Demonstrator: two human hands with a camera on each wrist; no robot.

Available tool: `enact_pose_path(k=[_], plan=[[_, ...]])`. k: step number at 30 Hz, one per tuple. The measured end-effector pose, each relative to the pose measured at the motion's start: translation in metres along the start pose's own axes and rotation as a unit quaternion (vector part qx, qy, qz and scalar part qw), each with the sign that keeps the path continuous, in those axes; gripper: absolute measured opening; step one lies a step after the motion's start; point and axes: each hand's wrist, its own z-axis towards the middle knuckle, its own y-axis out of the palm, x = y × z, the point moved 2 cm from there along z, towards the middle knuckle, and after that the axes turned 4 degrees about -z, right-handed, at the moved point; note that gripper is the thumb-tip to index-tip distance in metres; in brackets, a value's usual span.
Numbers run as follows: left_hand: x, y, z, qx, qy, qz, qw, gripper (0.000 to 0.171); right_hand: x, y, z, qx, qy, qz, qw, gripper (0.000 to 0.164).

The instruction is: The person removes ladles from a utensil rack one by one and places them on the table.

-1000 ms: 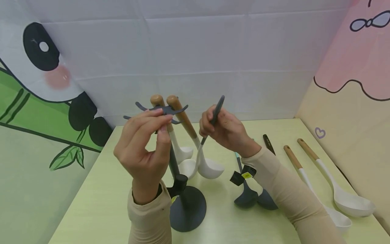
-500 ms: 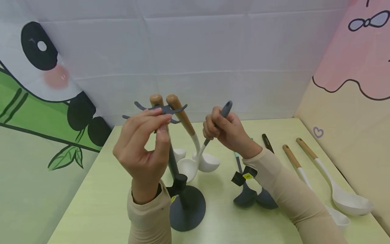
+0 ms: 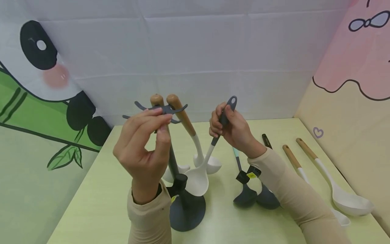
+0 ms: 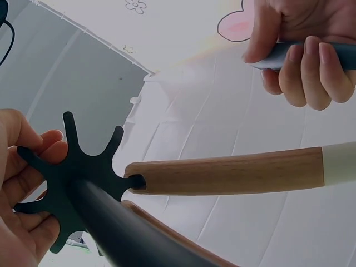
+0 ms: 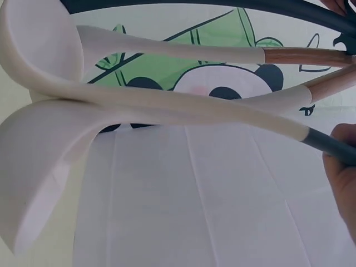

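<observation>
My left hand [image 3: 144,145] holds the dark hooked top [image 3: 167,109] of a utensil stand, whose round base [image 3: 187,211] rests on the table. In the left wrist view its fingers [image 4: 41,153] curl behind the star-shaped hook head [image 4: 89,167]. Two wooden-handled white ladles hang there; one handle [image 4: 228,171] has a hook tip through its end. My right hand [image 3: 234,130] grips the dark grey handle of a white ladle [image 3: 197,181], hole end up. This ladle's bowl hangs down beside the stand's post, overlapping a hanging ladle's bowl [image 3: 214,165].
Two dark grey ladle heads [image 3: 245,196] lie on the table under my right forearm. Farther right are two white utensils with wooden handles, one a large spoon [image 3: 350,201]. A printed cloth [image 3: 195,51] encloses the back and sides of the table.
My right hand has moved right and turned the grey-handled ladle, so its holed end shows and its bowl sits lower and nearer. The hanging ladles have swung slightly. My left hand stays put.
</observation>
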Motion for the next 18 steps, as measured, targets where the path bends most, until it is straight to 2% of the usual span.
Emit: enact_pose_path(k=[9, 18], plan=[[-0.001, 0.0, -0.001, -0.002, -0.001, 0.001, 1.0, 0.021, 0.002, -0.008, -0.004, 0.03, 0.009, 0.022, 0.999, 0.022], [-0.001, 0.0, 0.0, 0.003, -0.004, 0.005, 1.0, 0.021, 0.01, -0.024, -0.008, 0.086, 0.039, -0.03, 0.995, 0.02]])
